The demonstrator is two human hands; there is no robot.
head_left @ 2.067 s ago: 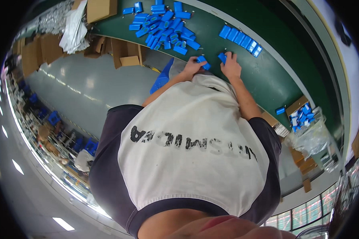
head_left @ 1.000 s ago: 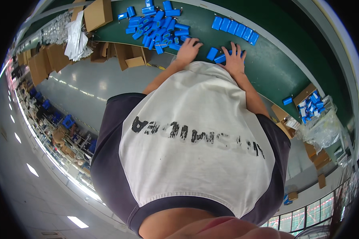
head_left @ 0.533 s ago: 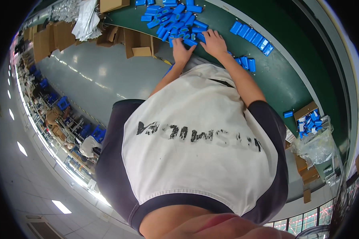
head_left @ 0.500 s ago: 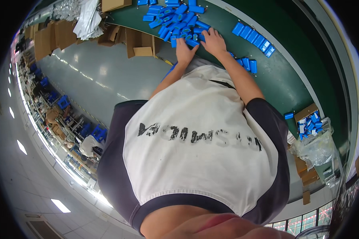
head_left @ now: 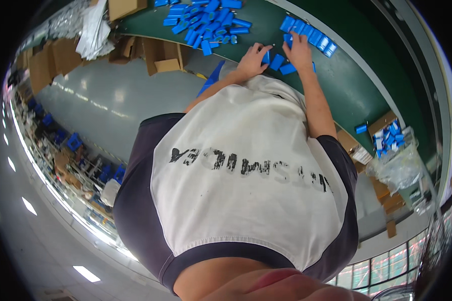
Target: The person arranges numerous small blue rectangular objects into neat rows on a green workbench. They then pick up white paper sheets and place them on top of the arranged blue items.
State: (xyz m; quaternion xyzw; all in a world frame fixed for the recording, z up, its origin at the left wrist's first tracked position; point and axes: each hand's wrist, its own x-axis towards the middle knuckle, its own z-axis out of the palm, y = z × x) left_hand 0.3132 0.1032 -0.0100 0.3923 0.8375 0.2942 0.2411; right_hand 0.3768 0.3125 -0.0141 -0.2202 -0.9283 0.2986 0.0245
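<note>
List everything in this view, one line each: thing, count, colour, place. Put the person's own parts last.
Work surface: one, dark green, top and right of the view.
Loose pile of small boxes: many, blue, on the surface at top centre.
Row of small boxes: several, blue, side by side just beyond the right hand.
Cardboard cartons: several, brown, on the floor below the surface's edge, upper left.
Open carton of blue boxes: one, brown, at right.
Clear plastic bag: one, beside that carton.
Floor: grey, shiny, left.
Shirt: one, white with dark sleeves, centre.
Left hand: on blue boxes.
Right hand: on blue boxes.
</note>
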